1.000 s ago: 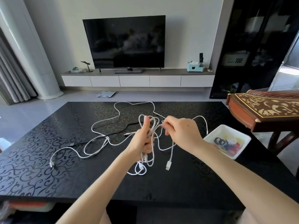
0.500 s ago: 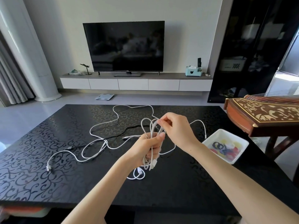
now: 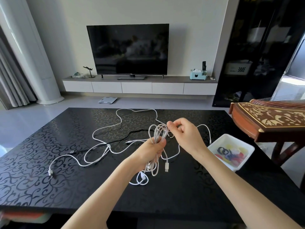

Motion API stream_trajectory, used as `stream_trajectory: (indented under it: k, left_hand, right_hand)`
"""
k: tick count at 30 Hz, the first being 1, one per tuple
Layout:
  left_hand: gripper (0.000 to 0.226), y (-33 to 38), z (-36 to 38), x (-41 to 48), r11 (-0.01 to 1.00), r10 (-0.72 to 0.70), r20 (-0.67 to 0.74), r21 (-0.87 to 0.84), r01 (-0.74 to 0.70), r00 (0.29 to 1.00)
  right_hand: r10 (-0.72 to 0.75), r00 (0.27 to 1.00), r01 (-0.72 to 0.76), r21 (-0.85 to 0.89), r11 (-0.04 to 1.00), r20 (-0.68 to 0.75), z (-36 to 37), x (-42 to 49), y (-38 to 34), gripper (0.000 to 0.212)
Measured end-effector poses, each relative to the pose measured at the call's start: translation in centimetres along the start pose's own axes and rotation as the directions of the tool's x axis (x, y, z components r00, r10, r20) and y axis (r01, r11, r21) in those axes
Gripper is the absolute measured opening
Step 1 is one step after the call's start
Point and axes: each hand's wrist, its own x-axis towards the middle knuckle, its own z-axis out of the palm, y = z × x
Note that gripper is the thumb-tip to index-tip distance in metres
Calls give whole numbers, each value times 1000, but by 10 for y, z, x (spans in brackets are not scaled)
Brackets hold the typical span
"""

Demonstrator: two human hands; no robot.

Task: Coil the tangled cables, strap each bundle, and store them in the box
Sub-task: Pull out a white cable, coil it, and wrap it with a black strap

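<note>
— Which step is this?
— Coiling the first cable. Loose cables point(image 3: 99, 156) sprawl on the tabletop point(image 3: 49, 179). Above it the left hand point(image 3: 151, 152) grips the white coil point(image 3: 159, 133), and the right hand point(image 3: 184, 136) pinches a strand at its top. The box point(image 3: 212, 147) sits rightmost.
— Next?
— Probably laying that loop in, then strapping.
— Changed?
— The left thumb, raised a second ago, now clamps the loops.

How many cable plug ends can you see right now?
5 clear: white plug under the left hand, USB plug on the table below it, silver plug far left, black plug near it, small plug mid-table. The held bundle may hide more.
</note>
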Motion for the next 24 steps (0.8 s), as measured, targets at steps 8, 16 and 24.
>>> stream_trajectory:
  k: [8, 16, 24]
  left_hand:
    - [41, -1, 14, 1, 906, 205, 35, 372, -203, 978]
    - [17, -12, 25, 0, 857, 213, -23, 484, -175, 977]
    - [54, -16, 27, -8, 951, 179, 93, 239, -196, 979]
  right_hand:
    - [113, 942, -146, 83, 986, 315, 10, -14, -4, 84]
    - [136, 988, -149, 235, 961, 72, 11, -18, 12, 40]
    - [245, 916, -374, 460, 805, 318, 2, -29, 30, 19]
